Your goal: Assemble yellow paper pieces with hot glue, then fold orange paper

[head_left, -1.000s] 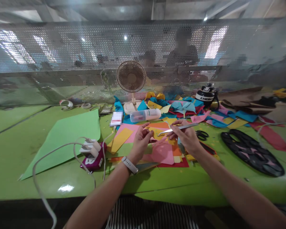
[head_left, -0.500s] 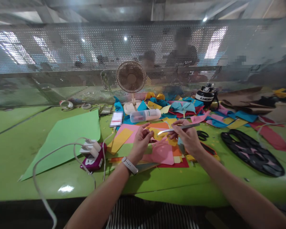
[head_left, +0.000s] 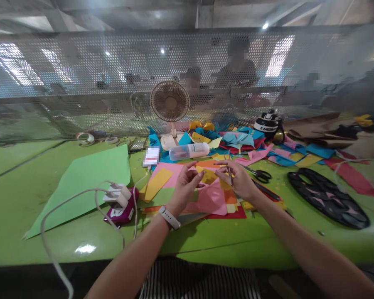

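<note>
My left hand [head_left: 187, 185], with a pale watch band at the wrist, is closed with thumb and fingertips pinching the edge of a small yellow paper piece [head_left: 209, 177]. From the other side my right hand [head_left: 240, 182] reaches the same piece with its thumb and forefinger. Slim silver tweezers [head_left: 230, 175] stand nearly upright within the right hand's fingers. Beneath both hands lies a stack of coloured sheets, with a pink sheet [head_left: 210, 198] uppermost. Black-handled scissors [head_left: 262, 175] rest just beyond the right hand.
A small fan [head_left: 170, 101] and a clear bottle [head_left: 189, 151] stand behind the papers. Left are a green sheet [head_left: 90, 178] and a purple power strip [head_left: 121, 211] with cables. A black palette tray [head_left: 328, 199] lies right. A perforated screen [head_left: 96, 83] closes the back.
The tweezers have swung from lying level, tip towards the left hand, to nearly upright in my right hand. The right fingertips have come to the yellow paper. The left hand has barely moved.
</note>
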A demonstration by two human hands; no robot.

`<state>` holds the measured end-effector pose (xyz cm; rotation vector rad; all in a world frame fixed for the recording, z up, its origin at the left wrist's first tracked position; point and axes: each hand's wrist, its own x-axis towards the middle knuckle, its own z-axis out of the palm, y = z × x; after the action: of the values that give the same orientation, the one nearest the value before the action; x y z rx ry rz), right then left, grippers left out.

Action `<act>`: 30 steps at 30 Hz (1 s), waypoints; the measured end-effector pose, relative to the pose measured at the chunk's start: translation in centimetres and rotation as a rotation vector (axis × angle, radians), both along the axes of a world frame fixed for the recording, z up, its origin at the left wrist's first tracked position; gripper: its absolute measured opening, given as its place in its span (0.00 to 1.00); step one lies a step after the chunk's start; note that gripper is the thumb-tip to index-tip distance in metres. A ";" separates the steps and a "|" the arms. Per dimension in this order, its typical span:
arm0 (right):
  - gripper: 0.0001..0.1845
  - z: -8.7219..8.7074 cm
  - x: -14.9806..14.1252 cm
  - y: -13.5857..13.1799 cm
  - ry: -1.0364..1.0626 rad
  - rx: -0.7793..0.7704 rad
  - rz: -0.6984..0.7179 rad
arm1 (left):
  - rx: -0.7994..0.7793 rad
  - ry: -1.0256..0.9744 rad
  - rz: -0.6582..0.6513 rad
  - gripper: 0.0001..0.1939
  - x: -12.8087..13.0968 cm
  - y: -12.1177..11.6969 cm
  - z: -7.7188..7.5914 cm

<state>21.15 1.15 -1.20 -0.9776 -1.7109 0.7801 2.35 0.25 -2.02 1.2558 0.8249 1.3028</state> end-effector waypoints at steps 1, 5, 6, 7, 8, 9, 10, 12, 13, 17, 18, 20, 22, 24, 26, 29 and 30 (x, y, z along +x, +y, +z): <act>0.15 0.0 0.0 0.0 0.001 0.005 -0.006 | -0.011 0.004 -0.009 0.26 0.1 0.0 0.0; 0.15 -0.3 -0.1 0.1 0.004 -0.003 -0.035 | -0.041 0.027 -0.021 0.36 0.3 0.0 -0.5; 0.15 -0.4 -0.1 0.1 0.006 -0.006 -0.043 | -0.040 0.027 -0.018 0.38 0.3 0.1 -0.6; 0.15 -0.4 -0.2 0.1 0.004 -0.006 -0.051 | -0.037 0.027 -0.011 0.40 0.3 0.1 -0.7; 0.15 -0.5 -0.2 0.0 0.001 -0.003 -0.058 | -0.031 0.027 -0.005 0.41 0.3 0.2 -0.8; 0.15 -0.5 -0.3 -0.1 -0.004 0.001 -0.061 | -0.023 0.028 0.000 0.43 0.3 0.3 -0.8; 0.15 -0.5 -0.3 -0.1 -0.007 0.005 -0.059 | -0.013 0.030 0.005 0.43 0.3 0.3 -0.9; 0.14 -0.4 -0.3 -0.3 -0.011 0.013 -0.056 | 0.006 0.036 0.009 0.44 0.2 0.4 -0.9; 0.14 -0.3 -0.3 -0.3 -0.012 0.017 -0.054 | 0.013 0.043 0.010 0.43 0.2 0.4 -0.8; 0.15 -0.3 -0.2 -0.3 -0.021 0.029 -0.039 | 0.012 0.046 0.014 0.41 0.0 0.3 -0.8; 0.15 -0.3 -0.3 -0.3 -0.021 0.018 -0.026 | 0.005 0.028 0.021 0.40 -0.1 0.3 -0.8; 0.16 -0.5 -0.4 -0.3 -0.022 -0.025 0.018 | -0.015 -0.019 0.040 0.40 -0.1 0.3 -0.8; 0.17 -0.7 -0.5 -0.2 -0.005 -0.060 0.057 | -0.036 -0.058 0.059 0.41 -0.2 0.4 -0.8; 0.17 -0.8 -0.5 -0.1 0.058 -0.040 0.034 | -0.045 -0.094 0.082 0.42 -0.3 0.5 -0.7; 0.17 -0.8 -0.3 0.3 0.153 0.004 -0.052 | -0.037 -0.148 0.130 0.42 -0.6 0.6 -0.4; 0.17 -0.6 0.2 0.8 0.230 0.023 -0.107 | -0.029 -0.231 0.192 0.41 -0.9 0.6 0.1; 0.18 -0.6 0.4 0.9 0.222 0.014 -0.084 | -0.033 -0.244 0.194 0.41 -1.0 0.7 0.2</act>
<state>21.53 2.07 -1.81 -0.9115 -1.4731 0.7906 1.35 0.91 -1.84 0.9844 0.8036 1.5568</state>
